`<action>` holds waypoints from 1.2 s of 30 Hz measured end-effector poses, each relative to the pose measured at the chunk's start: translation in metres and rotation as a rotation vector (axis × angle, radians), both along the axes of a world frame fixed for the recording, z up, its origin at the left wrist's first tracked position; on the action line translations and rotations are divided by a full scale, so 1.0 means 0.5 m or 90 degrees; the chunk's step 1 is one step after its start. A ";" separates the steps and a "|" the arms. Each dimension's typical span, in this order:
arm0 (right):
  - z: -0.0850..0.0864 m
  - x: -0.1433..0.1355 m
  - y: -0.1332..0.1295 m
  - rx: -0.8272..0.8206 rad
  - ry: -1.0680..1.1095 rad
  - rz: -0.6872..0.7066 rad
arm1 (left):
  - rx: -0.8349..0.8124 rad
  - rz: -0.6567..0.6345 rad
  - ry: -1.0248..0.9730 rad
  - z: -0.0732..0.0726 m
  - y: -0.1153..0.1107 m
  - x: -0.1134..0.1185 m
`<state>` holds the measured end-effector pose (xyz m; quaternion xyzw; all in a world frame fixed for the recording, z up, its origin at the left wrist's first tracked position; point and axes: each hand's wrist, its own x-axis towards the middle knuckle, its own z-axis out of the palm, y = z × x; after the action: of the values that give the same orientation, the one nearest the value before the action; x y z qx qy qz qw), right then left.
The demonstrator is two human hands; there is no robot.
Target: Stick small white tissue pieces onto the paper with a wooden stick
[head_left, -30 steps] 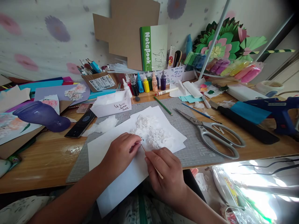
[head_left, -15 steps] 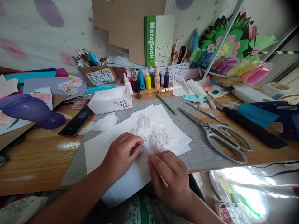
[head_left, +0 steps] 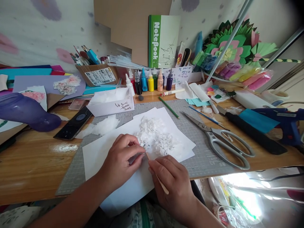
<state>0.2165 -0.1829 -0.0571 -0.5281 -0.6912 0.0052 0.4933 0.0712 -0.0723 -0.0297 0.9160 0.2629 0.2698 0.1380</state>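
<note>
In my right hand (head_left: 171,179) is a thin wooden stick (head_left: 163,187), held like a pencil with its tip pointing up and left. My left hand (head_left: 120,156) has thumb and forefinger pinched together right at that tip. Whatever lies between those fingertips is too small to make out. Just beyond the fingers, ruffled white paper flowers (head_left: 165,143) rest on white paper sheets (head_left: 104,158). Beneath the sheets is a grey cutting mat (head_left: 199,158). Torn white tissue paper (head_left: 106,125) lies left of the sheets.
Large scissors (head_left: 213,136), a black-handled knife (head_left: 256,134) and a blue glue gun (head_left: 285,123) lie on the right. A green pencil (head_left: 169,107) is behind the flowers. Paint bottles (head_left: 150,81) and a folded paper box (head_left: 111,103) line the back. A phone (head_left: 73,123) sits left.
The camera view has shifted slightly. Both hands stay almost in place, the left fingertips a little lower and closer to the stick's tip.
</note>
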 end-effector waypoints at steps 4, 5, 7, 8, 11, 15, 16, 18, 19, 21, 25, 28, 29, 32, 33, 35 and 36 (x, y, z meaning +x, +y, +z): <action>-0.003 0.004 -0.012 0.023 0.058 -0.013 | 0.008 -0.007 0.020 0.000 0.002 -0.010; -0.003 0.004 -0.015 0.025 0.089 -0.019 | 0.011 -0.009 0.023 -0.001 0.002 -0.013; -0.001 0.005 -0.018 0.012 0.143 -0.032 | 0.020 -0.012 0.027 -0.004 0.002 -0.017; 0.000 0.005 -0.018 0.003 0.156 -0.034 | 0.024 -0.013 0.028 -0.006 0.002 -0.018; 0.003 0.005 -0.014 -0.014 0.155 -0.042 | 0.031 -0.017 0.027 -0.010 0.002 -0.019; 0.003 0.002 -0.005 -0.019 0.131 -0.056 | 0.028 -0.018 0.021 -0.014 0.002 -0.019; 0.002 0.001 -0.003 -0.021 0.124 -0.052 | 0.027 -0.018 0.021 -0.015 0.003 -0.019; 0.001 -0.002 0.000 -0.027 0.114 -0.048 | 0.024 -0.019 0.023 -0.017 0.004 -0.020; 0.001 -0.003 0.001 -0.031 0.112 -0.050 | 0.023 -0.020 0.025 -0.018 0.005 -0.020; 0.003 -0.005 0.004 -0.039 0.112 -0.060 | 0.023 -0.021 0.025 -0.019 0.007 -0.021; 0.009 -0.008 0.010 -0.047 0.113 -0.067 | 0.015 -0.020 0.018 -0.020 0.009 -0.020; 0.013 -0.008 0.013 -0.058 0.114 -0.067 | 0.008 -0.017 0.028 -0.021 0.009 -0.019; 0.014 -0.008 0.013 -0.059 0.115 -0.066 | 0.006 -0.014 0.033 -0.021 0.009 -0.018; 0.014 -0.006 0.009 -0.035 0.130 -0.075 | 0.002 0.010 0.042 -0.023 0.008 -0.017; 0.014 -0.006 0.007 -0.026 0.134 -0.081 | 0.002 0.018 0.043 -0.024 0.008 -0.017; 0.012 -0.005 0.004 -0.018 0.133 -0.091 | 0.004 0.028 0.043 -0.026 0.008 -0.017; 0.012 -0.006 0.003 -0.019 0.127 -0.095 | 0.005 0.030 0.042 -0.026 0.008 -0.017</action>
<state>0.2137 -0.1813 -0.0513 -0.5819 -0.5975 0.0314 0.5509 0.0627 -0.0683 -0.0429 0.9185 0.2877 0.2434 0.1196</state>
